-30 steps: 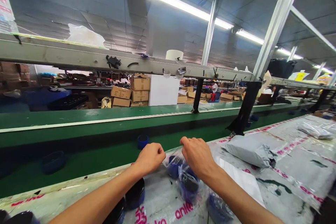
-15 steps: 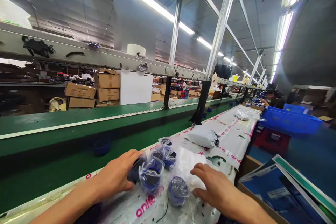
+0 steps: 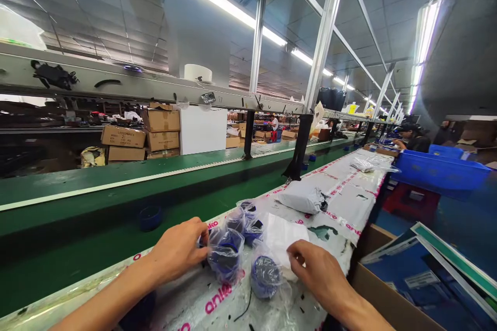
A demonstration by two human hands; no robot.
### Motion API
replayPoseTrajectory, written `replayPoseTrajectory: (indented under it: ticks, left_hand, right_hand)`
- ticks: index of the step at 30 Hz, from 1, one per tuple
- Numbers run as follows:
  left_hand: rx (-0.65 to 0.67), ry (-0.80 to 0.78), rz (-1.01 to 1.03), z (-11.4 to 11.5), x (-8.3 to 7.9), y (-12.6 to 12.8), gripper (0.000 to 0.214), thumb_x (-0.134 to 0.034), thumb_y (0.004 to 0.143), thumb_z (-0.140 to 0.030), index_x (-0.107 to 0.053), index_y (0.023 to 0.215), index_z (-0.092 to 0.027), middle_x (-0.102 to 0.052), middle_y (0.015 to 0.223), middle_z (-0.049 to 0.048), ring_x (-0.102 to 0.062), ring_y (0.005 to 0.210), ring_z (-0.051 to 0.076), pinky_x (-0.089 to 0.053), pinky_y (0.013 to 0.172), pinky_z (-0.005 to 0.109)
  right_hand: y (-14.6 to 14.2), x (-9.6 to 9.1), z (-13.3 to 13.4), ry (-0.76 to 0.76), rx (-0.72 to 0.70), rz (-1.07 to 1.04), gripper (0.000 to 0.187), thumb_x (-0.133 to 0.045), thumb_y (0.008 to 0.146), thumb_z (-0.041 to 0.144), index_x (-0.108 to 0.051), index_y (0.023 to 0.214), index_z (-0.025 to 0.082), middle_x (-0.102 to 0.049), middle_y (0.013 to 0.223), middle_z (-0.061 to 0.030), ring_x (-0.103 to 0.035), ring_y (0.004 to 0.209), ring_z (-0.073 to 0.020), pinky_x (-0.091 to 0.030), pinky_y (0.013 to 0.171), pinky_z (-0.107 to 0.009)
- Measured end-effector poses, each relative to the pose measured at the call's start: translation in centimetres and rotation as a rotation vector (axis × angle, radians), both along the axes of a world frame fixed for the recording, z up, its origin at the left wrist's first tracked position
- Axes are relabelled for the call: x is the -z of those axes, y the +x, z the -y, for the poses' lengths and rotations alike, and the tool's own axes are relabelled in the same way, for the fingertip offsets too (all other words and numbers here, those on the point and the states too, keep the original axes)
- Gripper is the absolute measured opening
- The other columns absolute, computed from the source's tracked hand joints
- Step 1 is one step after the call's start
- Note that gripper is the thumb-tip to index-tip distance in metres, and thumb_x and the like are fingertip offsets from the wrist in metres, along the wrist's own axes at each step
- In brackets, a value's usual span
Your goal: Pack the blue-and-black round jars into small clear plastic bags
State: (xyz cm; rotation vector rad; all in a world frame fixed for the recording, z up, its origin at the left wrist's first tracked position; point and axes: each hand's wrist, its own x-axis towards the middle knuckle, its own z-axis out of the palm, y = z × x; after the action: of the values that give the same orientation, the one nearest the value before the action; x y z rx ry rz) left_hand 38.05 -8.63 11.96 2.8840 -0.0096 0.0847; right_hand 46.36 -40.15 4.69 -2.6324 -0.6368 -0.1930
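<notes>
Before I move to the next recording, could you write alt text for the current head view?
A person's left hand and right hand flank a cluster of blue round pieces in clear plastic bags on a film-covered table. White sheeting lies near the right hand; alongside the table is a green conveyor.

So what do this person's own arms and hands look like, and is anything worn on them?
Left grip and right grip are ordinary five-fingered human hands, with no gloves or rings that I can see. The left forearm and right forearm are bare where they show: no sleeves, watch, cables or markings visible. The upper arms are out of view.
</notes>
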Motion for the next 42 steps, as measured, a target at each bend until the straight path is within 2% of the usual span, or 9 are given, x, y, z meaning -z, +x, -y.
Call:
replayPoseTrajectory:
  ticks: [2, 5, 11, 17, 22, 28, 32, 36, 42]
  left_hand:
    - [-0.004, -0.001, -0.007, -0.3, -0.4, -0.3, 0.016, -0.061, 0.081, -0.030, -0.066, 0.096, -0.024, -0.065, 0.106, 0.0030, -0.064, 0.091, 0.025, -0.044, 0.077, 0.034]
    - [-0.014, -0.013, 0.020, -0.5, -1.2, -0.9, 0.027, -0.062, 0.085, -0.034, -0.063, 0.109, -0.023, -0.060, 0.121, 0.0065, -0.062, 0.104, 0.027, -0.046, 0.088, 0.038]
    - [0.086, -0.111, 0.320, 3.0, -1.4, -1.9, 0.018, -0.064, 0.087, -0.029, -0.065, 0.103, -0.022, -0.058, 0.124, 0.0084, -0.056, 0.111, 0.027, -0.043, 0.095, 0.041]
    - [0.176, -0.835, 0.077, 7.7, -0.4, -1.4, 0.032, -0.080, 0.074, -0.046, -0.067, 0.092, -0.023, -0.066, 0.090, -0.0003, -0.057, 0.082, 0.018, -0.042, 0.072, 0.029]
    - [0.158, -1.230, -0.002, 4.4, -0.7, -1.7, 0.046, -0.085, 0.060, -0.048, -0.057, 0.077, -0.017, -0.061, 0.074, -0.0005, -0.054, 0.070, 0.014, -0.041, 0.065, 0.026]
    - [0.013, -0.983, 0.067, -3.2, -1.7, -5.7, 0.033, -0.075, 0.070, -0.045, -0.057, 0.074, -0.017, -0.059, 0.068, -0.0010, -0.054, 0.065, 0.014, -0.043, 0.063, 0.026]
    - [-0.244, -0.598, 0.295, -7.1, -1.3, -8.1, 0.016, -0.060, 0.080, -0.032, -0.053, 0.072, -0.020, -0.055, 0.067, -0.0019, -0.047, 0.063, 0.014, -0.034, 0.061, 0.027]
    - [-0.350, -0.221, 0.358, -9.5, 0.4, -10.0, 0.008, -0.053, 0.080, -0.016, -0.053, 0.073, -0.021, -0.056, 0.074, 0.0004, -0.049, 0.071, 0.018, -0.029, 0.068, 0.030]
    - [-0.285, -0.029, 0.184, -10.7, 2.9, -12.2, 0.009, -0.054, 0.073, -0.013, -0.055, 0.071, -0.022, -0.062, 0.074, 0.0004, -0.055, 0.070, 0.019, -0.027, 0.063, 0.029]
  right_hand:
    - [0.8, 0.1, 0.4, 0.202, 0.027, -0.194, 0.011, -0.060, 0.083, 0.026, -0.068, 0.079, 0.020, -0.070, 0.072, -0.0015, -0.063, 0.069, -0.0180, -0.040, 0.062, -0.028]
    - [1.8, 0.0, 1.0, 0.509, -0.016, -0.496, 0.026, -0.067, 0.076, 0.044, -0.061, 0.070, 0.019, -0.059, 0.058, 0.0024, -0.051, 0.054, -0.0136, -0.034, 0.052, -0.025]
    - [0.8, -2.5, 0.9, 0.863, -0.042, -0.708, 0.037, -0.073, 0.075, 0.054, -0.069, 0.076, 0.016, -0.062, 0.075, -0.0014, -0.055, 0.066, -0.0137, -0.042, 0.054, -0.023]
    - [-2.2, -5.5, -4.1, 1.028, -0.235, -0.825, 0.031, -0.082, 0.074, 0.045, -0.070, 0.078, 0.017, -0.060, 0.075, 0.0003, -0.052, 0.067, -0.0117, -0.044, 0.055, -0.022]
    - [-4.2, -7.0, -10.0, 1.023, -0.436, -0.959, 0.037, -0.083, 0.074, 0.049, -0.063, 0.077, 0.018, -0.057, 0.072, 0.0027, -0.049, 0.061, -0.0097, -0.042, 0.054, -0.021]
    - [-4.1, -7.0, -17.5, 0.810, -0.585, -0.766, 0.035, -0.076, 0.076, 0.049, -0.058, 0.077, 0.019, -0.059, 0.068, 0.0021, -0.054, 0.060, -0.0133, -0.044, 0.055, -0.026]
    - [-3.6, -6.3, -21.9, 0.566, -0.644, -0.033, 0.009, -0.058, 0.090, 0.026, -0.061, 0.084, 0.020, -0.066, 0.080, -0.0024, -0.060, 0.073, -0.0172, -0.046, 0.067, -0.029]
    - [-4.1, -4.5, -25.0, 0.171, -0.726, 0.617, 0.018, -0.051, 0.095, 0.009, -0.063, 0.087, 0.020, -0.068, 0.088, -0.0049, -0.061, 0.080, -0.0184, -0.042, 0.070, -0.029]
    - [-6.2, -0.8, -26.0, -0.082, -0.737, 0.625, 0.015, -0.063, 0.090, 0.007, -0.063, 0.083, 0.020, -0.067, 0.083, -0.0017, -0.061, 0.076, -0.0192, -0.039, 0.065, -0.030]
